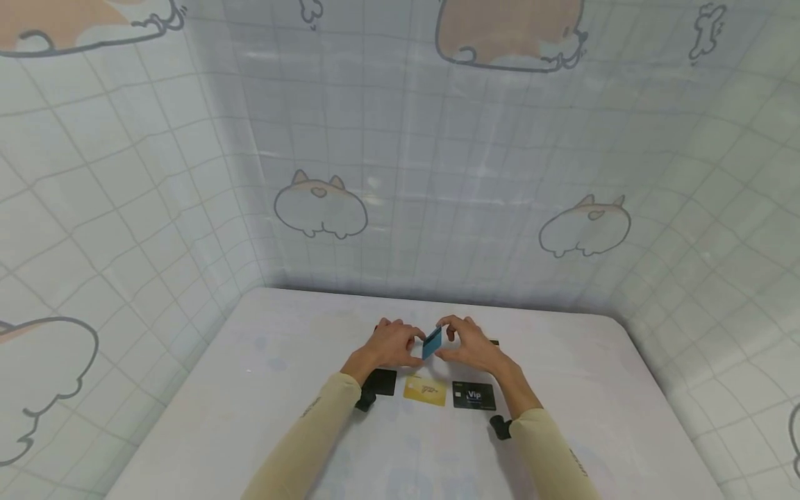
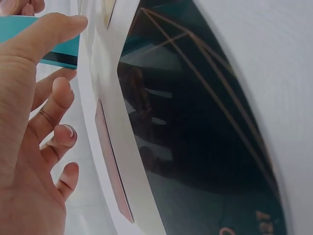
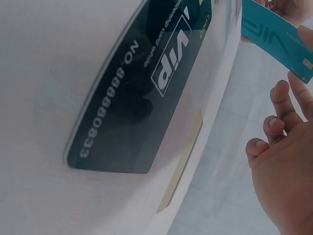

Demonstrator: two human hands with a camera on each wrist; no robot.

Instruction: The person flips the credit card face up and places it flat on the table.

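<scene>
A teal card [image 1: 432, 342] with a dark stripe is held up on edge between my two hands, above the white table. My left hand [image 1: 395, 344] pinches one end between thumb and forefinger, its other fingers spread loosely in the left wrist view. The opposite end is pinched by my right hand [image 1: 469, 345]; the right wrist view shows large VIP lettering on the card's face [image 3: 269, 30]. Nearer to me lie a black card [image 1: 382, 382], a yellow card [image 1: 425, 390] and a dark green Vip card [image 1: 473, 396] in a row.
Behind the hands lie more cards, mostly hidden in the head view: a pinkish one [image 2: 112, 164] on the left and a pale yellow one [image 3: 181, 164] on the right. The white table [image 1: 281, 361] ends at a patterned curtain [image 1: 406, 236] behind and at both sides.
</scene>
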